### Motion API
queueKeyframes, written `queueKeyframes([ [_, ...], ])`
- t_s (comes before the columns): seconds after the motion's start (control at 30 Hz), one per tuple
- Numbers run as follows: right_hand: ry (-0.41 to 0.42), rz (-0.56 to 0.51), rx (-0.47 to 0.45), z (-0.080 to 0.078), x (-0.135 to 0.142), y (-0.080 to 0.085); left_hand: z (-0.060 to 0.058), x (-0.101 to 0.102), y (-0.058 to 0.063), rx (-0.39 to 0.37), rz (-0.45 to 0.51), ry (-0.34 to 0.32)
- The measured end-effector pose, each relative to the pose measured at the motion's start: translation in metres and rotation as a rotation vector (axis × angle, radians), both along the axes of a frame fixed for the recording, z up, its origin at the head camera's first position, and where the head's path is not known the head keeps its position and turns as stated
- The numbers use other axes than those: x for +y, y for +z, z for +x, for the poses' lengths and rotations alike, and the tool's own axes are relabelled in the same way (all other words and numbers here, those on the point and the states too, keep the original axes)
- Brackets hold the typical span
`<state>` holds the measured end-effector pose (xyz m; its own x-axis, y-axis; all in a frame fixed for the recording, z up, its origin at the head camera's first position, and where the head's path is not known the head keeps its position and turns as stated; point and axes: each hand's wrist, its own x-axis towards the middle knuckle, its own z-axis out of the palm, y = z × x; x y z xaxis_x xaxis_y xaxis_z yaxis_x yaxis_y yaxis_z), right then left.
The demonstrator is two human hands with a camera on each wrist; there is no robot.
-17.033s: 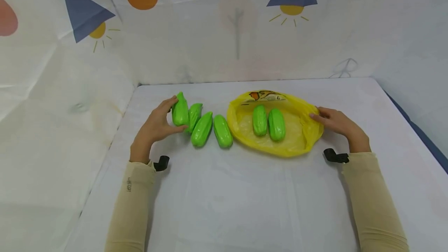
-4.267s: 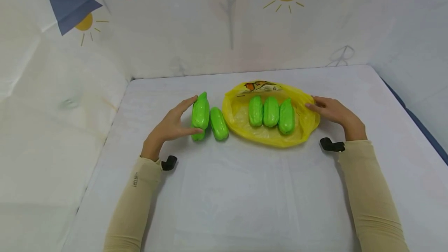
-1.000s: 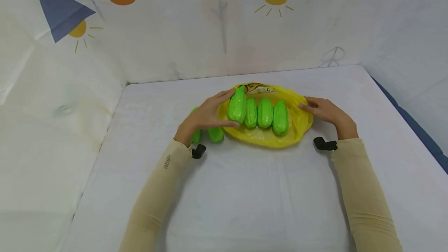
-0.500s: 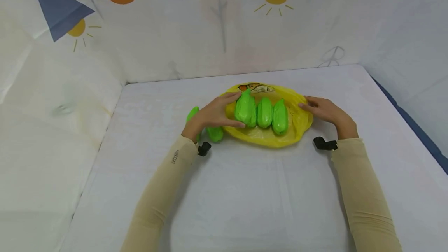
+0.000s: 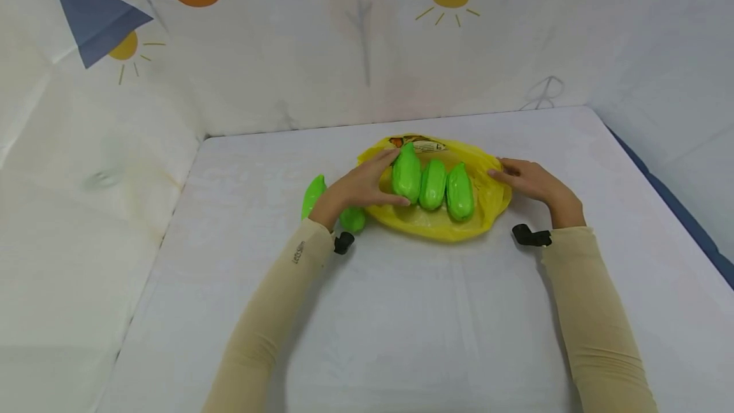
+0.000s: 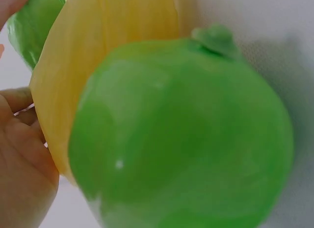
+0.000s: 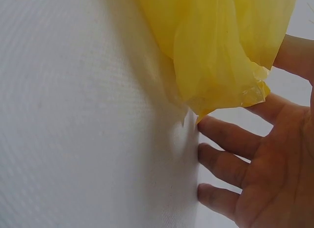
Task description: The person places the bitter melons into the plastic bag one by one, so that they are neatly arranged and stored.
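Observation:
In the head view my left hand [image 5: 367,183] holds a glossy green gourd-shaped vegetable [image 5: 406,173] lengthwise, fingers at its top and thumb at its lower end, over the left part of an opened yellow plastic bag [image 5: 436,228]. Two more green gourds, one in the middle [image 5: 432,185] and one at the right [image 5: 460,192], lie inside; another seen there earlier is hidden. My right hand [image 5: 536,185] pinches the bag's right rim between thumb and fingers, its other fingers spread in the right wrist view. The left wrist view has a green gourd [image 6: 181,135] filling the foreground.
Left of the bag, two green gourds lie on the white-covered table [image 5: 413,317]: one at the far left [image 5: 313,195] and one partly behind my left wrist [image 5: 352,219]. A white printed sheet [image 5: 287,69] hangs behind the table.
My left hand has carried the gourd rightward from the table into the bag area, and in the last second further right, covering another gourd. The right hand keeps its hold on the rim.

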<state>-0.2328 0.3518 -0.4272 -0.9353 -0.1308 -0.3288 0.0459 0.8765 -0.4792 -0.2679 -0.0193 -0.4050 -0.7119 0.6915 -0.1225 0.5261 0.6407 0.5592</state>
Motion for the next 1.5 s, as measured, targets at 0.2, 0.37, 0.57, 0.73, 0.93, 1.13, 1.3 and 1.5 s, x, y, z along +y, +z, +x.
queueKeyframes([
  [0.2,0.002,0.001,-0.003,0.0002,-0.0008,0.0004,-0.0013,0.0019,-0.0003,-0.018,-0.019,0.017],
  [0.37,0.003,0.001,-0.003,0.0008,-0.0007,0.0008,-0.0015,0.0025,0.0000,-0.006,-0.022,-0.012],
  [0.57,0.003,-0.001,-0.007,0.0010,-0.0013,0.0015,-0.0015,0.0029,-0.0014,0.020,-0.020,-0.033],
  [0.73,-0.002,-0.001,-0.010,0.0014,-0.0023,0.0022,-0.0006,0.0017,0.0000,0.012,-0.039,-0.020],
  [0.93,-0.009,0.005,-0.016,0.0008,-0.0018,0.0011,0.0001,0.0001,0.0013,-0.002,-0.039,-0.017],
  [1.13,-0.003,0.007,-0.010,0.0015,-0.0013,0.0015,0.0011,-0.0007,0.0012,0.015,-0.036,-0.025],
  [1.3,0.001,0.009,-0.009,0.0024,-0.0017,0.0022,0.0000,-0.0014,0.0009,0.022,-0.049,-0.029],
  [1.5,0.005,-0.004,-0.003,0.0029,-0.0020,0.0029,0.0001,-0.0025,0.0020,0.023,-0.050,-0.026],
])
